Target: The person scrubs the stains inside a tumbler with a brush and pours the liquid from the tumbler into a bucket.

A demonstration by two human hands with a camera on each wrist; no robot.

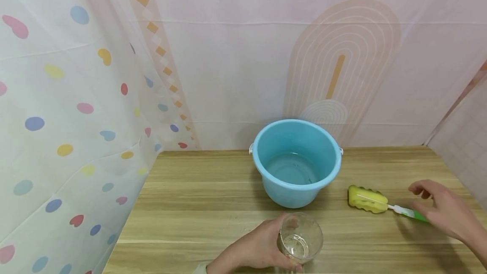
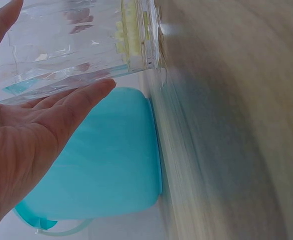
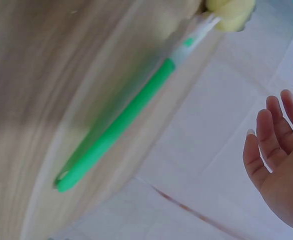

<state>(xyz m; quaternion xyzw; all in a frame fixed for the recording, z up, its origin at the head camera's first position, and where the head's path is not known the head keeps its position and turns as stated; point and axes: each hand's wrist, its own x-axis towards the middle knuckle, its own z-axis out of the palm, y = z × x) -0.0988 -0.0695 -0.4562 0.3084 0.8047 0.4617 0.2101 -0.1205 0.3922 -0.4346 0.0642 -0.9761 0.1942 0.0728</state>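
Note:
My left hand (image 1: 268, 244) holds a clear glass cup (image 1: 302, 238) near the front of the table, thumb on one side and fingers on the other. In the left wrist view the ribbed glass (image 2: 81, 45) has its base at the wooden tabletop; whether it quite touches cannot be told. My right hand (image 1: 447, 208) hovers over the green handle of a cup brush with a yellow sponge head (image 1: 367, 199). In the right wrist view the hand (image 3: 281, 160) is apart from the green handle (image 3: 119, 125), its fingers loosely bent and holding nothing. The brush lies on the table.
Behind the glass stands a light blue bucket (image 1: 293, 195) with some water in the bottom and a handle at its sides. The wooden table (image 1: 198, 198) meets a patterned curtain (image 1: 236, 75) at the back and a dotted curtain (image 1: 76, 138) on the left.

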